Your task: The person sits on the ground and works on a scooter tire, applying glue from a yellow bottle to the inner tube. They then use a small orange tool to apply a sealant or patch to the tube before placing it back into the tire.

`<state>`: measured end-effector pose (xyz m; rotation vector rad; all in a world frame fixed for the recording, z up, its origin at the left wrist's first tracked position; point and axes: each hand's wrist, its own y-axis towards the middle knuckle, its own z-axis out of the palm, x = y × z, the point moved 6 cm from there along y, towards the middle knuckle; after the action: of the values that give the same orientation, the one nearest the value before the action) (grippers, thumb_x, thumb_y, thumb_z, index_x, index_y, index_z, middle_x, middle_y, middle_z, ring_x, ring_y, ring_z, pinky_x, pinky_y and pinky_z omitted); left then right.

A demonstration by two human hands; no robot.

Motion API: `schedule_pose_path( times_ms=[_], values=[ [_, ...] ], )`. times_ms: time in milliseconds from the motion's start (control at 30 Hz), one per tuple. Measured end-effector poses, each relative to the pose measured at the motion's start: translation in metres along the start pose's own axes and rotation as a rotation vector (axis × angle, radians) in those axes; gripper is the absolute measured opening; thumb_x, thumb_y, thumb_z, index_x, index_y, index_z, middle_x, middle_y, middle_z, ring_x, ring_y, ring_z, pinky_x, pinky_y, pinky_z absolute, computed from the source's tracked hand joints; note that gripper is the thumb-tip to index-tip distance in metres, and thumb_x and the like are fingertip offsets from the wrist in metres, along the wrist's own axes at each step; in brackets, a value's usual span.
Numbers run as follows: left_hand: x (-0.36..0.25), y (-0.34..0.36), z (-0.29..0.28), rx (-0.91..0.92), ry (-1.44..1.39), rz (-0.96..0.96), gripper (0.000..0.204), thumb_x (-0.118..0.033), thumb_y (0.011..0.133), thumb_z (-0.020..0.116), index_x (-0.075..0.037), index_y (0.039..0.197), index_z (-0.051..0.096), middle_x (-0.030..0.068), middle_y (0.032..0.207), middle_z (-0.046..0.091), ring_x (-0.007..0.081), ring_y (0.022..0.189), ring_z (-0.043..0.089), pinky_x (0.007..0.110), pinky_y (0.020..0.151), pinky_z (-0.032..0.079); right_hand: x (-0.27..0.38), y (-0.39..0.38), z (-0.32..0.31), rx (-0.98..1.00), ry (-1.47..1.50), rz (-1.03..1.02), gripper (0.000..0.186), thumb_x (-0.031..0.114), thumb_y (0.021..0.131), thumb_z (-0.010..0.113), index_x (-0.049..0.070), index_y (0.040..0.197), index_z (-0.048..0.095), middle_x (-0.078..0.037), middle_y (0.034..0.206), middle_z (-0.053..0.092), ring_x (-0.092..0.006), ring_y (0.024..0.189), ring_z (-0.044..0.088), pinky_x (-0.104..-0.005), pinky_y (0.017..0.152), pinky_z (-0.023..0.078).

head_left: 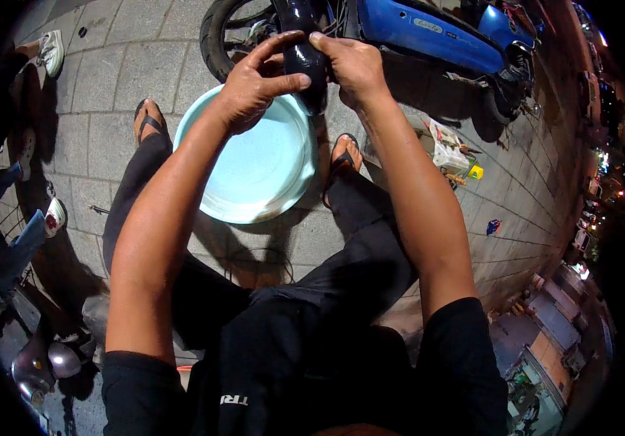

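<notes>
While two hands (247,91) (359,73) pinch one glossy black tube (305,64) between fingers (287,84), one pale blue basin (254,163) sits between two feet (151,115) (346,154).

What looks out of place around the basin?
A small blue-and-red item lies alone on the paving at right, apart from the clutter; it looks stray. No clear spill shows by the basin.
</notes>
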<state>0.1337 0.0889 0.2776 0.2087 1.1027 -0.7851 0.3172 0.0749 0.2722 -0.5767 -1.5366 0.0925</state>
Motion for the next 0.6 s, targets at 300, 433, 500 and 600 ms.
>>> schedule_pose_path(
  times_ms=[300,433,500,600],
  values=[
    [0.003,0.002,-0.004,-0.066,-0.003,-0.011,0.084,-0.007,0.083,0.092,-0.015,0.158,0.055,0.0103,0.129,0.068,0.0198,0.116,0.067,0.033,0.102,0.055,0.005,-0.002,0.001,-0.030,-0.054,-0.002,0.040,0.034,0.092,0.083,-0.005,0.087,0.079,-0.007,0.073,0.072,-0.0122,0.060,0.063,-0.0291,0.057,0.050],
    [0.001,0.002,-0.006,-0.073,0.040,-0.034,0.085,-0.009,0.084,0.092,-0.015,0.160,0.053,0.0108,0.130,0.069,0.0194,0.115,0.067,0.033,0.102,0.055,0.008,-0.003,0.001,-0.022,-0.074,0.015,0.042,0.037,0.091,0.082,-0.004,0.084,0.077,-0.006,0.071,0.070,-0.0128,0.058,0.062,-0.0296,0.054,0.049],
    [-0.004,0.002,-0.003,-0.047,0.089,-0.028,0.085,-0.011,0.086,0.092,-0.015,0.161,0.051,0.0113,0.130,0.070,0.0193,0.116,0.068,0.033,0.102,0.055,0.010,-0.007,0.000,-0.032,-0.049,0.050,0.041,0.037,0.091,0.082,-0.002,0.080,0.075,-0.007,0.070,0.069,-0.0135,0.057,0.062,-0.0306,0.053,0.049],
    [-0.008,0.006,0.000,0.017,0.172,-0.065,0.083,-0.014,0.090,0.088,-0.016,0.163,0.048,0.0116,0.134,0.068,0.0194,0.119,0.066,0.034,0.104,0.055,0.008,-0.008,-0.002,-0.069,0.014,0.100,0.039,0.036,0.090,0.082,0.000,0.076,0.072,-0.007,0.068,0.067,-0.0144,0.056,0.061,-0.0317,0.051,0.049]
  ],
)
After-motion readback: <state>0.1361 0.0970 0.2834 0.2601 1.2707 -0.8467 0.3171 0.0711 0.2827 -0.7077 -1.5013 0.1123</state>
